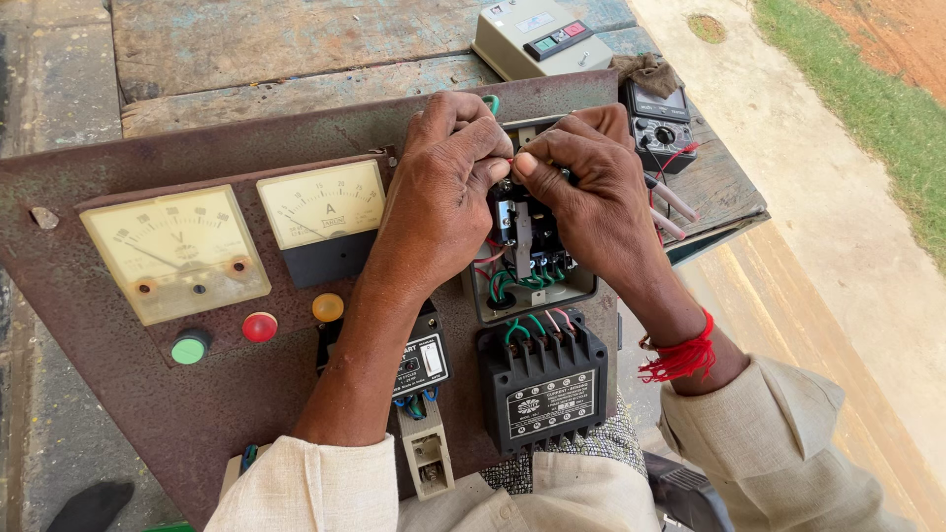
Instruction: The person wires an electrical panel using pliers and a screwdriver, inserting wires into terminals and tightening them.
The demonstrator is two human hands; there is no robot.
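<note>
Both hands are on the open starter box (pixel 532 232) at the right of the rusty metal panel (pixel 148 394). Left hand (pixel 448 187) has fingers curled in, tips pressed together at the box's far edge; it looks to pinch a thin wire end, but the wire itself is mostly hidden. Right hand (pixel 591 192) meets it thumb to thumb, fingers closed and pinched on the same spot; what is between them I can't tell.

Inside the box: the contactor block is seated, with green wires (pixel 512 286) and red ones looped at the near side, apparently already routed. Just below it, the black relay unit (pixel 542 379) has green and pink leads landed on its top terminals.

Left part of the panel looks finished: voltmeter (pixel 175 254), ammeter (pixel 323 205), green, red and amber lamps (pixel 258 326) all mounted. Small breaker (pixel 424 365) sits near-centre with blue wires under it.

Judgement: mounting is done and wiring is well along; the far-side connection under the fingers is open work. The box has no cover on.

Far right on the wooden bench (pixel 296 39): grey switch box (pixel 537 37) and multimeter (pixel 658 120), its probes lying beside it, untouched.
</note>
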